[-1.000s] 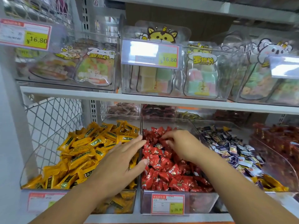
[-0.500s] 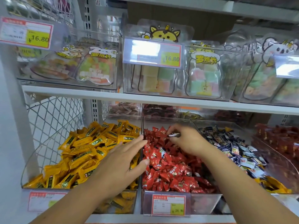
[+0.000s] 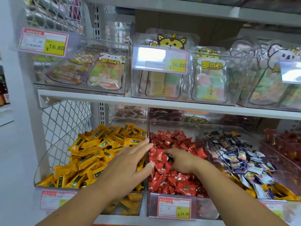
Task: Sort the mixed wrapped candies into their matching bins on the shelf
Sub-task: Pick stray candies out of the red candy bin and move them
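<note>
Three clear bins stand side by side on the lower shelf. The left one holds yellow wrapped candies (image 3: pixel 91 154), the middle one red wrapped candies (image 3: pixel 172 181), the right one dark blue and white candies (image 3: pixel 236 157) with a few yellow ones at its front. My left hand (image 3: pixel 128 165) lies flat with straight fingers over the right side of the yellow pile, fingertips at the divider. My right hand (image 3: pixel 184 162) reaches into the middle of the red pile, fingers curled down around a dark wrapped candy (image 3: pixel 168 158) that shows at its fingertips.
A further bin of dark red packets (image 3: pixel 283 144) stands at the far right. The upper shelf edge (image 3: pixel 146 103) runs just above the bins and carries clear boxes of pastel sweets with price tags (image 3: pixel 159 60). White wire mesh (image 3: pixel 65 118) closes the left side.
My right hand has come from the back of the red bin toward its middle and dipped into the pile. My left hand has stayed over the yellow candies.
</note>
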`<state>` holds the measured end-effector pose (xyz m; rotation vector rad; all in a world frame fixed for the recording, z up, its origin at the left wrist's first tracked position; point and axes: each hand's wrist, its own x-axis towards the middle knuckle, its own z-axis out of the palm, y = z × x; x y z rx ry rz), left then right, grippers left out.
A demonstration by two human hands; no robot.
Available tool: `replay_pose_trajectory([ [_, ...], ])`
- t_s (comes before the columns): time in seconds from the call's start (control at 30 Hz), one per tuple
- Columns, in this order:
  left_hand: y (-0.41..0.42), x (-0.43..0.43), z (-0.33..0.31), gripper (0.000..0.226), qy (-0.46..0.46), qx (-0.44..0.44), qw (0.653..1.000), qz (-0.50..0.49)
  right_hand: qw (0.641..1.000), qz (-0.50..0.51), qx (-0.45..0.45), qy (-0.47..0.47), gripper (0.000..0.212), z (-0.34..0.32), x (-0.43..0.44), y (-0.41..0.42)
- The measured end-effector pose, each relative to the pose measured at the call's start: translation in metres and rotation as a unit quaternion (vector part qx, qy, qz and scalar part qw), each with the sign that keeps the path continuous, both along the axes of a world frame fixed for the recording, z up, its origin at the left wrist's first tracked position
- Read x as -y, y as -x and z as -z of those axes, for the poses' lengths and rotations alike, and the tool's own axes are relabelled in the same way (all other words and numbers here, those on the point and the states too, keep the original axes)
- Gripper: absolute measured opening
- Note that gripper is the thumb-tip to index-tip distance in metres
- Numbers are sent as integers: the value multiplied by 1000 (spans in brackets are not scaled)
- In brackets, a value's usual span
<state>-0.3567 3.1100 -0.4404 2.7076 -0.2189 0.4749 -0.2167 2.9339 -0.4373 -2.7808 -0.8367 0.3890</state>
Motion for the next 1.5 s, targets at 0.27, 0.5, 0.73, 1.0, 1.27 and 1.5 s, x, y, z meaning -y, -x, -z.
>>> replay_pose_trajectory([
  [0.27, -2, -1, 2, 72, -10, 0, 1000, -2, 989, 17, 71, -132, 11, 1, 16, 2],
  [0.5, -2, -1, 4, 73, -14, 4, 1000, -6, 955, 19, -25, -294, 6, -21, 39, 13],
  [0.73, -2, 0, 6, 73, -13, 6, 1000, -9, 957, 57, -37, -281, 22, -18, 40, 22],
  [1.0, -4, -1, 8, 80, -2, 9, 1000, -8, 965, 4, -67, -253, 16, -30, 47, 40],
  [1.27, -3, -1, 7, 77, -7, 7, 1000, -10, 951, 30, 59, -301, 25, -37, 51, 42],
  [1.5, -3, -2, 8, 77, -5, 4, 1000, -9, 918, 157, 257, -257, 44, -49, 123, -6],
])
